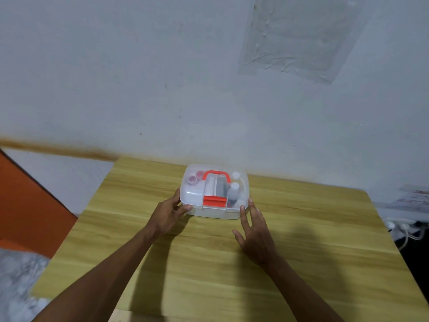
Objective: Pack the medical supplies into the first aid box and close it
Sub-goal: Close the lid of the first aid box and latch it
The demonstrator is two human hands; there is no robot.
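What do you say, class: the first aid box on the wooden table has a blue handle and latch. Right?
Not quite. The head view shows the first aid box on the wooden table, but its handle and latch are red.

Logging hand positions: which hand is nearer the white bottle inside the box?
Right. The right hand has its fingers on the front right corner of the box, beside the white bottle; the left hand grips the front left corner, farther away.

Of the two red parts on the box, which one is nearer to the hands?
The red latch on the front edge; the red handle lies farther back on the lid.
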